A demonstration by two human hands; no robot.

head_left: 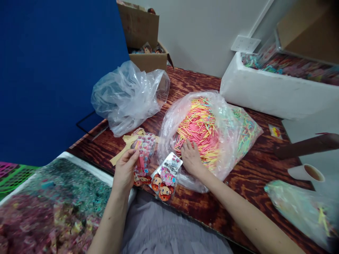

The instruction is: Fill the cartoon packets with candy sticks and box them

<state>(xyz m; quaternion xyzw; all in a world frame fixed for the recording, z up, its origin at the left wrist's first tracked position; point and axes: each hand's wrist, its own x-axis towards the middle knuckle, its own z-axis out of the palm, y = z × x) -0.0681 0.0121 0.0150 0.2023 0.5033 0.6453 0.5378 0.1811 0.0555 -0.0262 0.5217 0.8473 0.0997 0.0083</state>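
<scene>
My left hand (126,168) pinches a small printed clear packet (142,160) with pink sticks in it between thumb and fingers. My right hand (192,157) reaches into a large open plastic bag (169,123), its slightly parted fingertips touching the loose thin sticks (200,128) in pink, yellow and some green. Whether any stick is between those fingertips is hard to make out. Between my hands, at the table's near edge, lie printed packets (165,180) with cartoon faces. Pale yellow strips (127,144) lie behind the packet in my left hand.
A crumpled clear bag (129,95) lies at the back left, before a cardboard box (150,61). On the right are a white foam box (254,88), a brown tube (307,145), a paper cup (296,173) and a plastic bag (293,201). A foam bin (99,171) of coloured bits stands lower left.
</scene>
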